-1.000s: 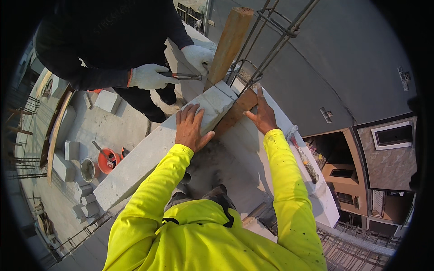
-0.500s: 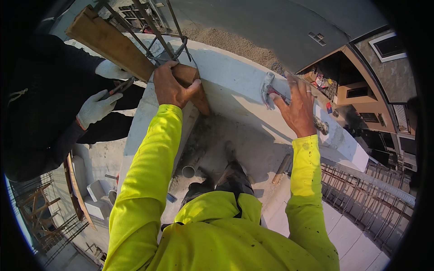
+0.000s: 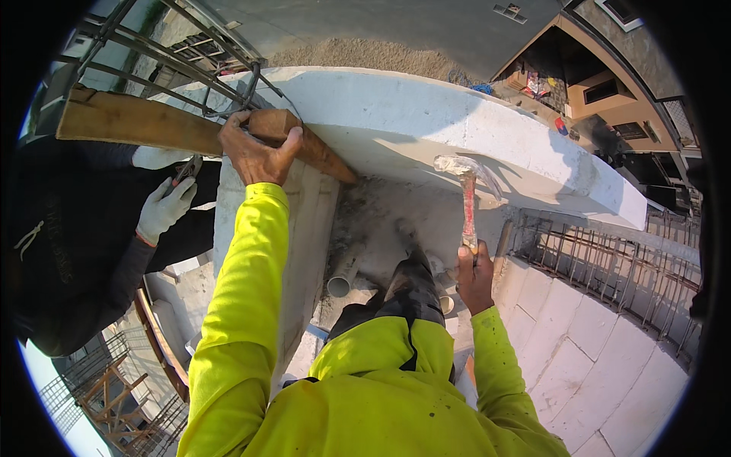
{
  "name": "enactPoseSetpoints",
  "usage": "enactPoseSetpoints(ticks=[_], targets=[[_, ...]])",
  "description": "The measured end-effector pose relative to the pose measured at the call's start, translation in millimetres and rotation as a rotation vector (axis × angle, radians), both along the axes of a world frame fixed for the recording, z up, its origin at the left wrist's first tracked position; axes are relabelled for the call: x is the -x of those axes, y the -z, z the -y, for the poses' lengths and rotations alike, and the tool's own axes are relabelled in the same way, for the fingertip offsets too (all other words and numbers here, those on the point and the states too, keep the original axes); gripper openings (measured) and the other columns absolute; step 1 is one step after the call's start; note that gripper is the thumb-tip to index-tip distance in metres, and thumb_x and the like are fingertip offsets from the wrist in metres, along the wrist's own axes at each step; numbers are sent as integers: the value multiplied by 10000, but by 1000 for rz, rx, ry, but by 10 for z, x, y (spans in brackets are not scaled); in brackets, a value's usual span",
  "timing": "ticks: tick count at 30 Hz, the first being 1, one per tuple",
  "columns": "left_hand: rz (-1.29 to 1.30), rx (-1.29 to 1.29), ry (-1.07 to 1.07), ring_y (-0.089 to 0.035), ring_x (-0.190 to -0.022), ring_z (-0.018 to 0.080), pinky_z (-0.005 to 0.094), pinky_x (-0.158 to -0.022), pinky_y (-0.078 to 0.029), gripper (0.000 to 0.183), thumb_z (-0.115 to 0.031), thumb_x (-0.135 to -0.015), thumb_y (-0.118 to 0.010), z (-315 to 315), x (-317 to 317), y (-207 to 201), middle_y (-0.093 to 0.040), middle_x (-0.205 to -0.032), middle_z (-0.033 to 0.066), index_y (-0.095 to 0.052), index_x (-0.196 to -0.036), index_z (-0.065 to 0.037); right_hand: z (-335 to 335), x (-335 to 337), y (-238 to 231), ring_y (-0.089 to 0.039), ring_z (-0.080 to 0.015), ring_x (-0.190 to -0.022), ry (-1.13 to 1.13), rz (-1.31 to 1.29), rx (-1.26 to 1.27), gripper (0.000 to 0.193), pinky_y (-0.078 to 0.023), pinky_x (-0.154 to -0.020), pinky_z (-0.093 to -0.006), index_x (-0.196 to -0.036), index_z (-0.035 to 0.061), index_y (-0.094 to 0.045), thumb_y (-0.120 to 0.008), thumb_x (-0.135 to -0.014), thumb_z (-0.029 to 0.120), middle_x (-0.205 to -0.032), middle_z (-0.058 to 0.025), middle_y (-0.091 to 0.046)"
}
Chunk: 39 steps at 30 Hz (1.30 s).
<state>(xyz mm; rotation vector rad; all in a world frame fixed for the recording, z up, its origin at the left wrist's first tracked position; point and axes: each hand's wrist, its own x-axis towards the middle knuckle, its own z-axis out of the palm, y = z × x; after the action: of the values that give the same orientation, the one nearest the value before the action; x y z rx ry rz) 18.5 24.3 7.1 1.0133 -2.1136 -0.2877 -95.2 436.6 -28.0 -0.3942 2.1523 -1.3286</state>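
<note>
My right hand (image 3: 475, 278) is closed round the lower end of a claw hammer (image 3: 468, 202), its red handle upright and its pale, crusted head at the top. My left hand (image 3: 257, 149) grips a short wooden block (image 3: 274, 124) at the corner of the white block wall, thumb over the near side. A longer wooden board (image 3: 141, 122) runs left from there, behind my left fingers. Below the block, a wooden piece (image 3: 327, 158) slants down along the wall's inner face. At the left, a co-worker's gloved hand (image 3: 166, 209) holds pliers (image 3: 187, 170).
Steel reinforcing bars (image 3: 190, 68) rise beyond the corner. The white wall (image 3: 426, 107) curves away to the right, with more rebar (image 3: 609, 266) beside a lower block wall (image 3: 571, 327). A pipe (image 3: 340, 285) lies on the floor near my legs.
My right hand has taken the hammer off the wall top by its handle and brought it nearer, head up. The view has turned; my left hand stays on the wooden block.
</note>
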Motion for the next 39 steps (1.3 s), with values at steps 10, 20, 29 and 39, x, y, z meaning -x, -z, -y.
enactPoseSetpoints(ticks=[10,20,29,39], targets=[[-11,-53,-12,-500,-1117,375,458,-1010,-427,864,-408,-606,-865,45,27,-21,-470,-1169,220,-468,-1210,66,2081,-1455,963,-530,-159,-491,373,984,316,356,-453,-430,-332,-1011,126,-488,-604,-1003,463,-698,-16,-516],[-16,-188,-6,-521,-1138,331,416,-1023,-446,932,-416,-621,-871,-2,23,-81,-470,-1192,200,-416,-1284,55,2040,-1510,1193,-543,-170,-531,707,933,233,419,-461,-466,-362,-1064,94,-510,-580,-998,503,-724,-40,-521],[16,-128,50,-544,-1116,317,396,-1009,-465,939,-387,-623,-916,40,-9,-7,-479,-1184,183,-398,-1276,44,2529,-1291,1829,-534,-200,-483,357,931,35,388,-462,-453,-365,-961,42,-569,-534,-1015,424,-643,-79,-549],[8,-24,70,-529,-1094,347,434,-991,-450,889,-401,-619,-916,50,13,-32,-486,-1156,191,-438,-1224,43,2560,-1146,1807,-529,-212,-480,409,970,-7,388,-457,-477,-370,-935,27,-558,-513,-1023,402,-626,-90,-539]])
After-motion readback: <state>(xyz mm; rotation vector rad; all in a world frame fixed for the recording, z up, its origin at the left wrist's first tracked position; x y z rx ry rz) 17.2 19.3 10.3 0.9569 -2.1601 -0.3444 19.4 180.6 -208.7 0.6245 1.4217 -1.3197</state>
